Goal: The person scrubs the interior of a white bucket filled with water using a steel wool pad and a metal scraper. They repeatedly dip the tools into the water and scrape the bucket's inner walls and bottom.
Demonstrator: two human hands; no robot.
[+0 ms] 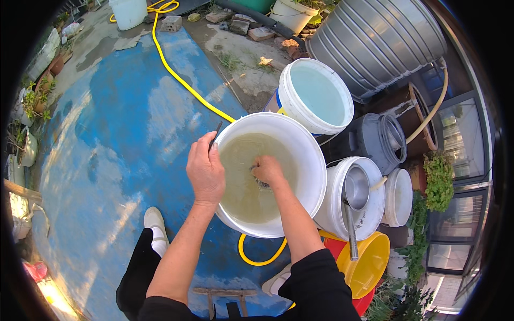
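Note:
Before me stands a large white plastic bucket (277, 228) holding murky, yellowish-brown water (249, 204). At its left rim is my left hand (207, 168), with a thin dark strip (218, 129) between its thumb and fingers; what the strip is I cannot tell. My right hand (268, 169) reaches into the bucket at the water's surface, its fingers curled around a dark grey, speckled thing (263, 184), perhaps a metal scourer. Water and fingers hide much of that thing.
A bucket of clearer water (317, 94) stands behind, close by. At right, a metal ladle (356, 188) rests in a white bucket (375, 224), near a yellow bucket (367, 265). A yellow hose (180, 80) crosses the blue floor sheet (116, 132). A wooden stool (225, 292) is below.

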